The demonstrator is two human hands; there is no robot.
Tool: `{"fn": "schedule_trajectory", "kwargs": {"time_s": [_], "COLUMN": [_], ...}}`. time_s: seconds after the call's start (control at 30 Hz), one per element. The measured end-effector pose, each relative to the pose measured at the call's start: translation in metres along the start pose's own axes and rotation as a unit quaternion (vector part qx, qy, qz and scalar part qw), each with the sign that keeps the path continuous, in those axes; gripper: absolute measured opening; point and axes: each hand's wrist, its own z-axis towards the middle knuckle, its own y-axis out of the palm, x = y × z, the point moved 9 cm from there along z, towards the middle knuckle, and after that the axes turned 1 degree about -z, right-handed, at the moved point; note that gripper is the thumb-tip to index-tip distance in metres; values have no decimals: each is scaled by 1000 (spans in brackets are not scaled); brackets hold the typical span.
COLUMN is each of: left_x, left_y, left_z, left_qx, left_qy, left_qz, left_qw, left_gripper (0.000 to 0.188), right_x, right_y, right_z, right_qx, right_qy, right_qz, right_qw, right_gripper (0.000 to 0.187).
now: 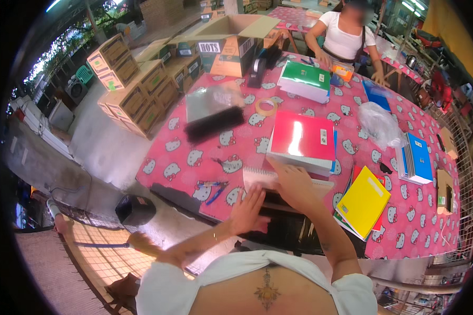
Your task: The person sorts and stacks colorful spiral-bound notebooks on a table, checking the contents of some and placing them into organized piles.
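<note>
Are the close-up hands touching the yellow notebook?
No, the left hand and right hand are at the spiral-bound white pages, and the yellow notebook lies apart to their right.

left forearm (202,240): rising from lower left, slanting inward | left hand (247,210): back upward, fingers (255,194) extended, slightly parted | right forearm (325,228): rising from lower right, slanting inward, elbow bent | right hand (295,182): farther forward than left, back upward, fingers angled left, grip unclear | hands: near each other
</note>
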Motion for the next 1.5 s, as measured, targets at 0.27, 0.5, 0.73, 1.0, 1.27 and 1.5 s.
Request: {"fn": "schedule_trajectory", "kwargs": {"time_s": [0.27, 0.5, 0.73, 1.0, 1.27, 1.5], "left_x": [-49, 18, 34, 57, 77, 23], "left_y": [-59, -30, -8, -25, -21, -53], "left_z": [77, 18, 35, 35, 28, 96], "left_qx": [-136, 45, -99, -120, -102, -377], "left_qy": [50, 18, 42, 49, 62, 40], "left_qz": [-129, -25, -3, -23, -130, -169], "left_qw": [981, 999, 994, 991, 984, 910], "left_gripper": [86, 97, 94, 92, 97, 91], "right_x": [54, 48, 52, 51, 65, 125], "right_y": [6, 4, -3, 1, -30, 3], "right_z": [-24, -24, -23, -34, -47, -106], "right_qx": [-182, -142, -114, -131, -93, -62], "right_qy": [94, 57, 46, 56, 72, 182], "right_qz": [-11, -4, -26, 7, -81, 555], "right_qw": [979, 988, 992, 990, 990, 809], "right_gripper": [26, 18, 19, 15, 60, 58]}}
